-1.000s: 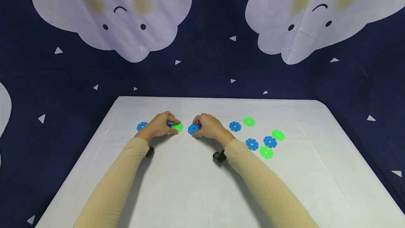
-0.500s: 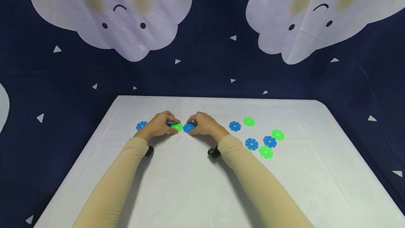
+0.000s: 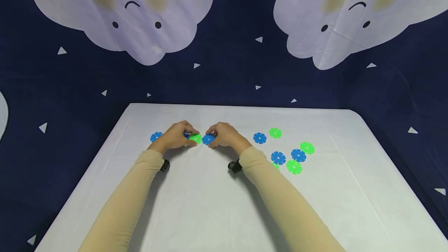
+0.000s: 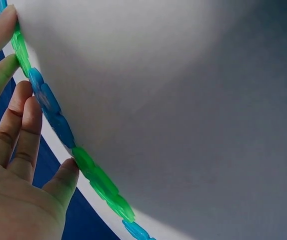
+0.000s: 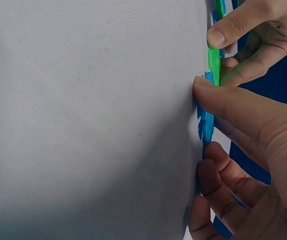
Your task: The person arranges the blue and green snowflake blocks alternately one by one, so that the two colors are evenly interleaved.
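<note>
While both hands meet near the centre of the head view, the left hand (image 3: 176,135) pinches a green disc (image 3: 196,139) and the right hand (image 3: 227,136) pinches a blue disc (image 3: 208,139), their rims meeting. Loose discs (image 3: 298,155) lie right of centre on the worktop (image 3: 210,213).

Where the left wrist view looks along the worktop, a row of discs (image 4: 56,112) slants from upper left to bottom centre, blue and green by turns. The left little finger touches the lower green disc (image 4: 103,182).

At the right of the right wrist view, the right thumb and fingers keep the blue disc in a firm-looking grip, its upper end against the green one. Whether the notches have locked cannot be told. If the rims are out of line, pressing could make the blue disc tilt or slip; a hard push could also buckle the row at a weak joint.
</note>
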Motion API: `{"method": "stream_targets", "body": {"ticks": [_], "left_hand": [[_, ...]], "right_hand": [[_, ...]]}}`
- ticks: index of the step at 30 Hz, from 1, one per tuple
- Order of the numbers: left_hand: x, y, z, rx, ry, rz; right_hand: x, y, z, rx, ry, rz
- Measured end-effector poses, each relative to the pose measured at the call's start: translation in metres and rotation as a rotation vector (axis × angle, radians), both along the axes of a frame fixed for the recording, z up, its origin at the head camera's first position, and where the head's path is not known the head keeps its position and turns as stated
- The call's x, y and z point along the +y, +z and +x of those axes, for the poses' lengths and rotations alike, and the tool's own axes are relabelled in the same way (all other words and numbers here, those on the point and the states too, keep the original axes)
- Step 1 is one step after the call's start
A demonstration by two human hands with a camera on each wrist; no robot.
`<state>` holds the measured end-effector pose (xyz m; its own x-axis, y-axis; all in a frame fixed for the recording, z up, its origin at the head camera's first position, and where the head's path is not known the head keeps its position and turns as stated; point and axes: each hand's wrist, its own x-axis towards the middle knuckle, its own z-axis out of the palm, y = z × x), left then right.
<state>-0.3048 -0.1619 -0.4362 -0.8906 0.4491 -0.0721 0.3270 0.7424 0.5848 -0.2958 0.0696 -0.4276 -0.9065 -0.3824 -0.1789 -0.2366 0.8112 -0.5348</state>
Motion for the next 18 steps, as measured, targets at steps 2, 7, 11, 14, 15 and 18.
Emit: {"method": "stream_targets", "body": {"ticks": [2, 7, 11, 14, 15, 18], "left_hand": [[-0.0002, -0.0001, 0.0000, 0.002, 0.001, 0.000], [0.0003, -0.0003, 0.0000, -0.006, 0.003, -0.005], [0.0004, -0.0007, -0.0001, -0.010, 0.006, -0.011], [0.0003, -0.0009, -0.0005, -0.010, 0.006, -0.009], [0.0003, -0.0009, -0.0006, -0.009, 0.006, -0.009], [-0.0001, -0.0003, -0.0004, -0.008, 0.006, -0.005]], "right_hand": [[-0.0002, -0.0006, -0.0004, -0.006, -0.006, -0.004], [0.0002, -0.0002, -0.0010, -0.020, -0.018, -0.006], [0.0008, 0.0009, -0.0010, -0.033, -0.012, -0.007], [0.0015, 0.0018, -0.0014, -0.036, -0.002, -0.005], [0.0018, 0.0022, -0.0015, -0.036, 0.003, -0.005], [0.0025, 0.0028, -0.0023, -0.039, 0.013, -0.008]]}}
